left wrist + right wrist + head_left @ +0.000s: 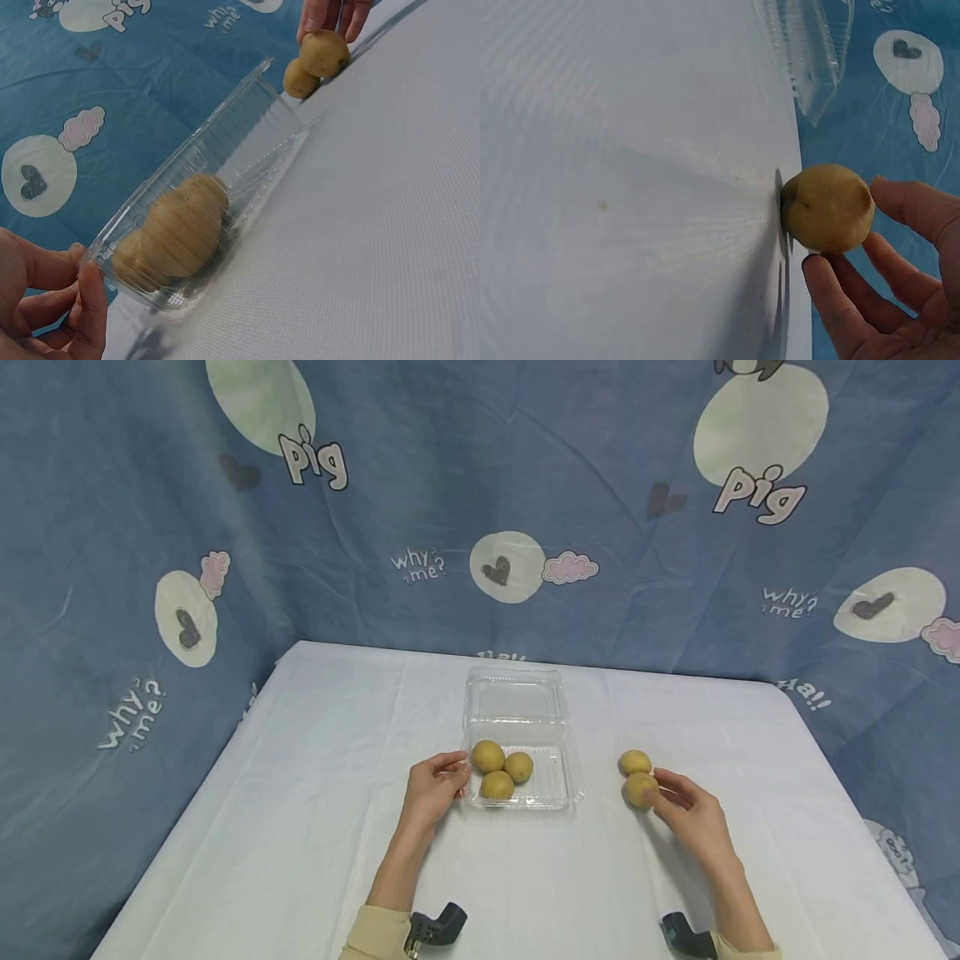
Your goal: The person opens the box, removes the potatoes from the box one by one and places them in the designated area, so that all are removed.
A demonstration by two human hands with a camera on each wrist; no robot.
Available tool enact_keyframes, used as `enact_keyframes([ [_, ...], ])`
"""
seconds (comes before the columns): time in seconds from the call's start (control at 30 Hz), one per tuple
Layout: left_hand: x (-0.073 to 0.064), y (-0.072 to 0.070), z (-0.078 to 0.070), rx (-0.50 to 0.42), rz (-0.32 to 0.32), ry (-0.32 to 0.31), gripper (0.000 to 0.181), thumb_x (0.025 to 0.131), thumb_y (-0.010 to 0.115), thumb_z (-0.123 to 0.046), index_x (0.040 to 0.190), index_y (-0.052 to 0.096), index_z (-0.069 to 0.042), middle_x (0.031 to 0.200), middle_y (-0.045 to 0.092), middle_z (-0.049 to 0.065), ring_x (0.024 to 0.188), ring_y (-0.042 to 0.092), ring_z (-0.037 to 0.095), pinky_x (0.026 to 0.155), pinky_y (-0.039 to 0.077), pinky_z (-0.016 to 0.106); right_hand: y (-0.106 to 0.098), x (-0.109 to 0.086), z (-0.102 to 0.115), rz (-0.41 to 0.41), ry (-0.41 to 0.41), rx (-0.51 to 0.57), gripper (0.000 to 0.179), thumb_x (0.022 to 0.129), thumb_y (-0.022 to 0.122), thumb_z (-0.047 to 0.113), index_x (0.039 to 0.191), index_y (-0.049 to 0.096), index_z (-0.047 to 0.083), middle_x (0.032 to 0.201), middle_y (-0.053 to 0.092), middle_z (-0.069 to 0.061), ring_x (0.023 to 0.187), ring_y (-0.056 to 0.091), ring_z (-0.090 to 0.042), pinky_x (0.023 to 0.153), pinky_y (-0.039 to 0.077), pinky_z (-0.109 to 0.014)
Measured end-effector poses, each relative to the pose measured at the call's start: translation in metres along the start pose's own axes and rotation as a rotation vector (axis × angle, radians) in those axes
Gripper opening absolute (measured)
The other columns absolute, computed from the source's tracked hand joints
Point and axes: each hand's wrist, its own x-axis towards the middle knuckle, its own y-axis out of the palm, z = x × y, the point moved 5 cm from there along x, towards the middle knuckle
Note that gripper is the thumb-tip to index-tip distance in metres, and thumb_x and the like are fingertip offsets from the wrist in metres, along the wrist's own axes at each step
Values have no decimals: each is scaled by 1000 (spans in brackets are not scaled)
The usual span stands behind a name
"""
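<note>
A clear plastic clamshell box (pixel 551 775) lies with its lid (pixel 516 700) folded back on the table. Three yellow-brown potatoes (pixel 488 756) sit together in the left part of its base. My left hand (pixel 433 789) pinches the box's left rim between thumb and fingers, as the left wrist view shows up close. Over to the right, my right hand (pixel 693 818) holds a potato (pixel 829 208), thumb on one side and fingertips on the other. Just behind it is another potato (pixel 635 762), which the held one hides in the right wrist view.
A white cloth (pixel 285 827) covers the table. Behind it hangs a blue printed curtain (pixel 405 610), which also runs along the left side. Dark wrist-worn devices (pixel 438 927) show near both sleeves.
</note>
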Motion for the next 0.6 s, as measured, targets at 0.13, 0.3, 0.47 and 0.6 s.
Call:
enact_keyframes([
  [0.13, 1, 0, 1, -2, -3, -2, 28, 91, 68, -7, 117, 66, 5, 97, 60, 12, 71, 58, 13, 59, 52, 21, -1, -2, -3, 5, 18, 8, 61, 94, 66, 37, 141, 47, 2, 140, 49, -21, 123, 53, -36, 85, 49, -19],
  [0.3, 1, 0, 2, -13, -3, -10, 28, 91, 67, -5, 117, 66, 5, 97, 60, 12, 71, 58, 13, 59, 52, 21, -3, -5, -7, 2, 33, 15, 61, 94, 66, 38, 141, 48, 3, 140, 49, -21, 122, 53, -36, 83, 49, -18],
  [0.47, 1, 0, 2, -12, -3, -7, 28, 91, 67, -5, 117, 66, 5, 97, 60, 12, 71, 58, 13, 59, 52, 21, -4, -9, -10, -12, 56, 24, 61, 94, 66, 39, 141, 48, 4, 138, 52, -21, 120, 55, -35, 80, 48, -14],
  [0.6, 1, 0, 2, -7, -3, -7, 28, 91, 68, -6, 117, 66, 5, 97, 60, 11, 70, 58, 13, 59, 52, 21, -4, -12, -13, -20, 81, 18, 60, 93, 67, 39, 139, 50, 4, 131, 58, -20, 113, 60, -29, 78, 50, -16],
])
